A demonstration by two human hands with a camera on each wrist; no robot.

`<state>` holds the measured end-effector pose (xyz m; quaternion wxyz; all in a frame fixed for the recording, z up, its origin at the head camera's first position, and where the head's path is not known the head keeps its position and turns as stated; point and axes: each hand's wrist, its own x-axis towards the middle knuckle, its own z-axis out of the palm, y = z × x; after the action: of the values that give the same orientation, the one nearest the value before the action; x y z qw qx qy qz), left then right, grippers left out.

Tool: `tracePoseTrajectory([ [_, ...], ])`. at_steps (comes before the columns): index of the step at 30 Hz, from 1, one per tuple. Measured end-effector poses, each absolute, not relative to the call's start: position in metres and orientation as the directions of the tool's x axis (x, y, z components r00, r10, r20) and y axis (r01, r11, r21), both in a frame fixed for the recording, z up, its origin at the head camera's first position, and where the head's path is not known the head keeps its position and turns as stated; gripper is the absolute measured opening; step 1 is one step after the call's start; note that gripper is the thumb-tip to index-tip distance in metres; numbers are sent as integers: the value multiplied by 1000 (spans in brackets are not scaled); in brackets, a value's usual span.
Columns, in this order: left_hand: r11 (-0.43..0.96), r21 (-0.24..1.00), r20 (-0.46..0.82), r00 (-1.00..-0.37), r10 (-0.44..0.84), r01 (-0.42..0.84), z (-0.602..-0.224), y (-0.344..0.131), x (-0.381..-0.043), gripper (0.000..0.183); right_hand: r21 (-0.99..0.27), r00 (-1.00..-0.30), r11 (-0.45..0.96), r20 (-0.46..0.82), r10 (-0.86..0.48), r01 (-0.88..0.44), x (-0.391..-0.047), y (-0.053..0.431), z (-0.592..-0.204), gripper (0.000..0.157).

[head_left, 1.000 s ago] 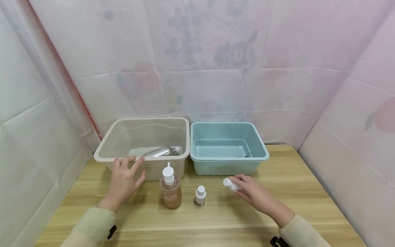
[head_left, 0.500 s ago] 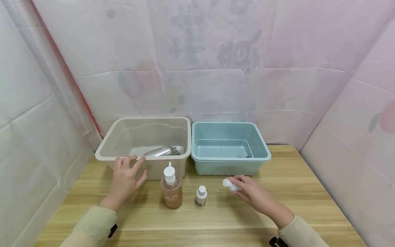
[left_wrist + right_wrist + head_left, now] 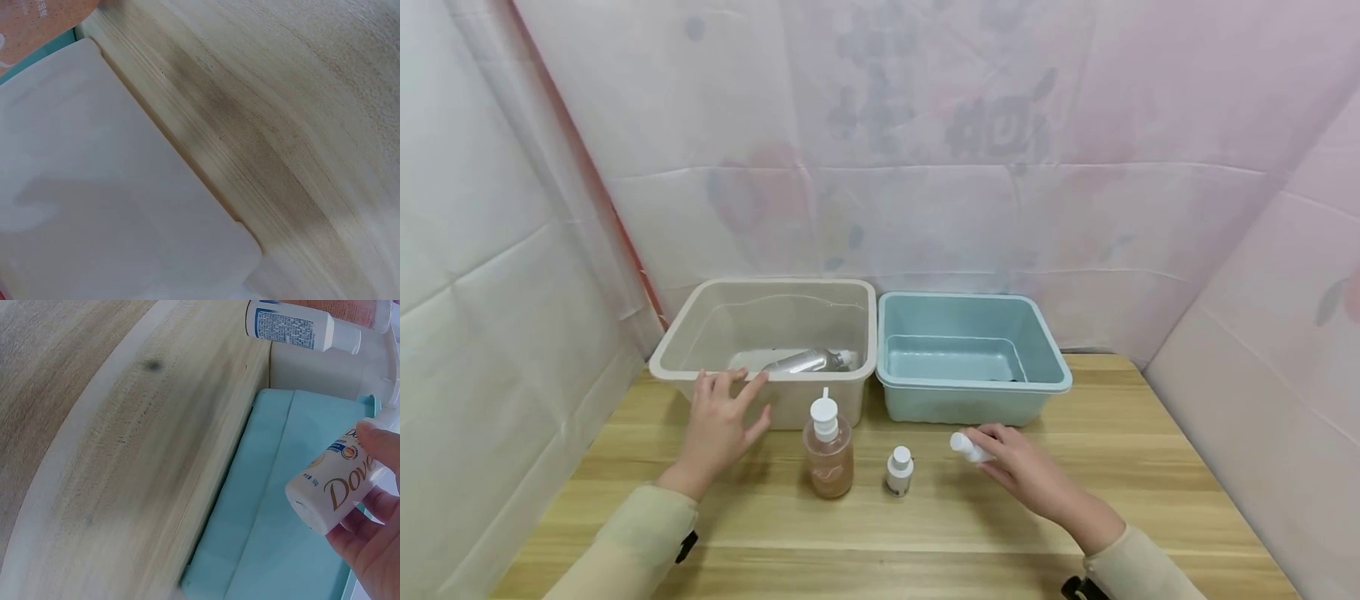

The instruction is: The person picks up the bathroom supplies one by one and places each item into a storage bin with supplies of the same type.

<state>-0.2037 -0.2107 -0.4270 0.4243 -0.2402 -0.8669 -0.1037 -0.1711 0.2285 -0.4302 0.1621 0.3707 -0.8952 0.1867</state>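
My right hand [image 3: 1026, 475] grips a small white Dove bottle [image 3: 337, 478] with its cap pointing left, in front of the blue basin [image 3: 973, 404]. In the right wrist view the bottle is tilted, thumb on one side and fingers on the other. My left hand [image 3: 718, 429] is at the front rim of the beige basin [image 3: 688, 333], fingers spread and touching the rim. Inside that basin lies a clear bottle [image 3: 808, 361] with a white cap, partly hidden by the front wall. The left wrist view shows the basin's outer wall, not my hand.
A pump bottle [image 3: 830, 467] of pinkish liquid and a small white bottle [image 3: 899, 475] stand on the wooden table [image 3: 925, 550] between my hands. A small dark item, mostly hidden, lies in the blue basin. Patterned sheets [image 3: 925, 217] hang behind and at both sides.
The head view has shifted, so everything sits slightly further right in it. My hands keep their places, the right still holding the Dove bottle.
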Motion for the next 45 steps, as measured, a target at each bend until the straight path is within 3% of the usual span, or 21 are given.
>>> tracePoseTrajectory([
  [10, 864, -23, 786, -525, 327, 503, -428, -212, -204, 47, -196, -647, 640, 454, -612, -743, -171, 230, -429, 54],
  [30, 856, 5, 769, -549, 327, 517, -426, -211, -204, 46, -155, -665, 671, 411, -624, -725, -172, 227, -418, 52],
  [45, 856, 0, 785, -531, 320, 516, -427, -211, -204, 45, -139, -671, 678, 380, -637, -722, -172, 222, -415, 51],
])
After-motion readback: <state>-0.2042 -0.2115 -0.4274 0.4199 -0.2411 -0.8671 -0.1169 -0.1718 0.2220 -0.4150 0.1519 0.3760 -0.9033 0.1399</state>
